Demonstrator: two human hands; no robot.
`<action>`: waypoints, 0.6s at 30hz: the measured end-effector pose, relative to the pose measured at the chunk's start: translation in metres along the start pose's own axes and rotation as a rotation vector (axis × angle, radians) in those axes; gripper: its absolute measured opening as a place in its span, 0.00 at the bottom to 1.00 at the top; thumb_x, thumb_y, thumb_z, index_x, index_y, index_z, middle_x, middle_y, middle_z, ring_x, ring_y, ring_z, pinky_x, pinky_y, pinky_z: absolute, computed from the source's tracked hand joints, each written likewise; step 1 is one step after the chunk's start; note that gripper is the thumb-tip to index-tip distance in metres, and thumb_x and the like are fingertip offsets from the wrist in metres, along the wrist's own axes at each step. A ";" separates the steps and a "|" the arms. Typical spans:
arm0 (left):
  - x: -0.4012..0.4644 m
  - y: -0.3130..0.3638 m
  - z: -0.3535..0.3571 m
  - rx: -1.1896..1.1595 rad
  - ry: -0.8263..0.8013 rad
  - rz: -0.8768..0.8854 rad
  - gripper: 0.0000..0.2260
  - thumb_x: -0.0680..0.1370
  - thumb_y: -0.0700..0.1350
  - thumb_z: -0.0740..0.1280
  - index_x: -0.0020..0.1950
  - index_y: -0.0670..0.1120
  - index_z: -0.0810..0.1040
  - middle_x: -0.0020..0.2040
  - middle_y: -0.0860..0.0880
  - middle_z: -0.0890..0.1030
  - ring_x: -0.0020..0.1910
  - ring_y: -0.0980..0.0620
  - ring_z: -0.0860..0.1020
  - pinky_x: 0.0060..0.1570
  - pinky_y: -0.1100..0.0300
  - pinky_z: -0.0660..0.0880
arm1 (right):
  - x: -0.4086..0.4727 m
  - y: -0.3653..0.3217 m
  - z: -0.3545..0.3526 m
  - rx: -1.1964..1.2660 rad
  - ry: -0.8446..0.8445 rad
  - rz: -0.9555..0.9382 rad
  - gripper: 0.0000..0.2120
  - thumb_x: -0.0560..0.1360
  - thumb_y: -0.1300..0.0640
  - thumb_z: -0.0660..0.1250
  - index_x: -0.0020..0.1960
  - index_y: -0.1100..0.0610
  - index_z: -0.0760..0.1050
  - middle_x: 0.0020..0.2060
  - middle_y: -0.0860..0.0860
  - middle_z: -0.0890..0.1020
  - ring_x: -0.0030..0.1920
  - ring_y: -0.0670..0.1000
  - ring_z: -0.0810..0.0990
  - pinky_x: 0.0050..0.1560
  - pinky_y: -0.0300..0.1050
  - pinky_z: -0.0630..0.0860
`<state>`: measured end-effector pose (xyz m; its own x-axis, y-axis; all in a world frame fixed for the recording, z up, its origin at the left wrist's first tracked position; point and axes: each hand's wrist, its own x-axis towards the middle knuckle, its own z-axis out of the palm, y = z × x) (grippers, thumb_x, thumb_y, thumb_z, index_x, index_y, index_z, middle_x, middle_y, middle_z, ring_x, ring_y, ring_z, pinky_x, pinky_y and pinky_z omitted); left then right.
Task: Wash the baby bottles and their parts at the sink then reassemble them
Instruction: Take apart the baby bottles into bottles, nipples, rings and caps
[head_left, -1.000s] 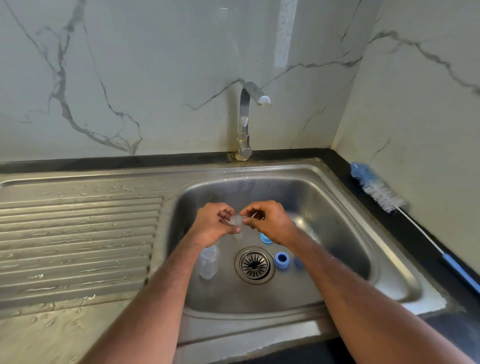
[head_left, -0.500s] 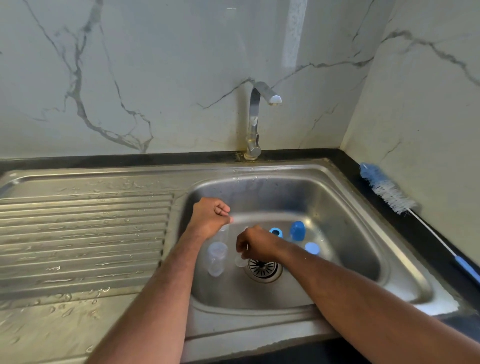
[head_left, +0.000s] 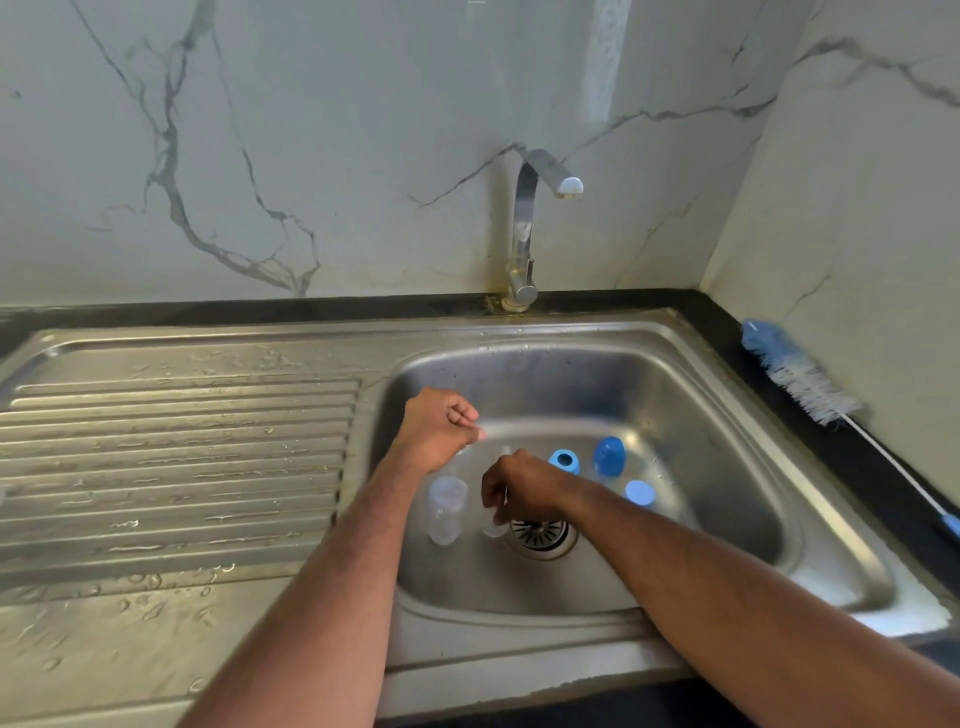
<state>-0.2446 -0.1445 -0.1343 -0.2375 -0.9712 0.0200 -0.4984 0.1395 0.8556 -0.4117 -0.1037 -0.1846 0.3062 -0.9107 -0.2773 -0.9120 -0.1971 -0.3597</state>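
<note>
Our right hand (head_left: 519, 491) has dropped from mid-air to the sink (head_left: 727, 415) floor, pinching a clear teat (head_left: 492, 529); left hand (head_left: 441, 428) now fisted, empty. Washing barely begun.

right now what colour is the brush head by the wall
Blue at the tip, white bristles below, on the brush; the head view shows it.

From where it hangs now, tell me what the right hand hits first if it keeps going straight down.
The right hand points fingers-down into the sink. It pinches a small clear part, which would likely meet the basin floor first, just left of the drain strainer. Depth is hard to judge; it may already touch.
</note>
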 end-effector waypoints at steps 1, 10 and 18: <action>-0.001 0.001 0.000 0.002 0.000 0.008 0.08 0.69 0.35 0.78 0.45 0.43 0.84 0.36 0.47 0.84 0.32 0.57 0.80 0.34 0.67 0.77 | -0.001 -0.001 -0.001 0.009 0.003 0.001 0.13 0.72 0.60 0.77 0.55 0.55 0.82 0.51 0.49 0.84 0.48 0.47 0.81 0.50 0.41 0.78; -0.022 0.018 -0.017 -0.115 0.218 0.165 0.04 0.74 0.37 0.75 0.40 0.44 0.85 0.32 0.53 0.82 0.30 0.60 0.78 0.39 0.59 0.79 | -0.027 -0.020 -0.052 0.200 0.475 0.060 0.04 0.74 0.61 0.74 0.47 0.54 0.85 0.43 0.48 0.85 0.40 0.44 0.80 0.44 0.41 0.78; -0.067 0.011 -0.096 -0.010 0.328 0.235 0.12 0.74 0.36 0.75 0.36 0.52 0.82 0.30 0.56 0.81 0.28 0.63 0.78 0.35 0.63 0.77 | -0.028 -0.099 -0.085 0.239 0.635 -0.065 0.03 0.76 0.61 0.72 0.46 0.56 0.83 0.41 0.44 0.81 0.40 0.43 0.80 0.42 0.35 0.79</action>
<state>-0.1538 -0.0960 -0.0766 -0.0645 -0.9236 0.3779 -0.4539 0.3644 0.8131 -0.3531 -0.0890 -0.0656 0.0723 -0.9505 0.3021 -0.7897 -0.2396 -0.5647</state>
